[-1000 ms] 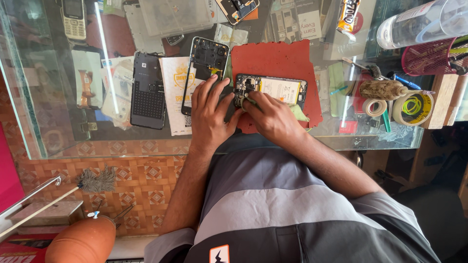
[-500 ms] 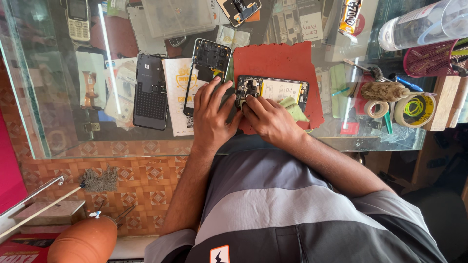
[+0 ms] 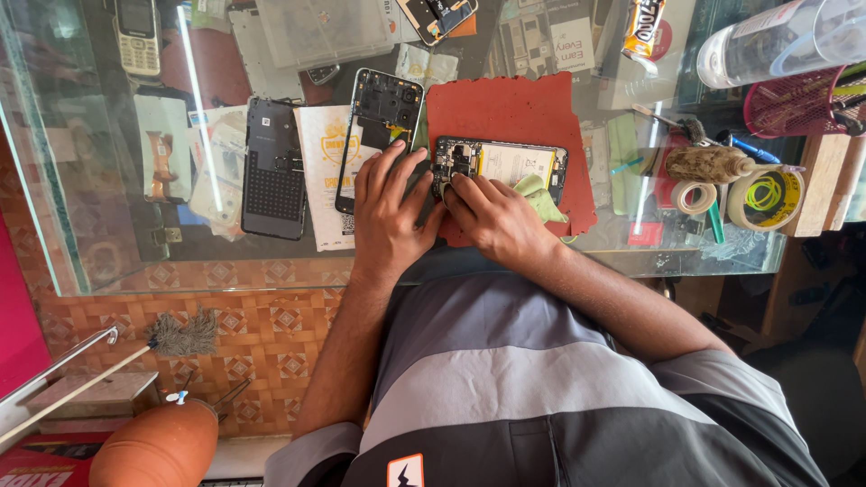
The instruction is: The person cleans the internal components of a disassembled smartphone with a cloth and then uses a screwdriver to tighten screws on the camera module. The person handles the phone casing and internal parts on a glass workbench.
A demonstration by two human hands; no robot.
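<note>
Opened phone [image 3: 502,166] lying under both hands on red mat [image 3: 514,117]; back off, battery exposed. Left hand [image 3: 386,212] pressing flat at phone's end, steadying; right hand [image 3: 494,216] fingertips working board area. Removed frame [image 3: 381,122] resting beyond left hand. Reassembly not yet done.

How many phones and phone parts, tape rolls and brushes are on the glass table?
Opened phones or phone parts: 4 — one under the hands, a black frame, a black back cover, one at the top edge
Keypad phone: 1
Tape rolls: 2 — white, yellow
Brush: 1
Total: 8
</note>
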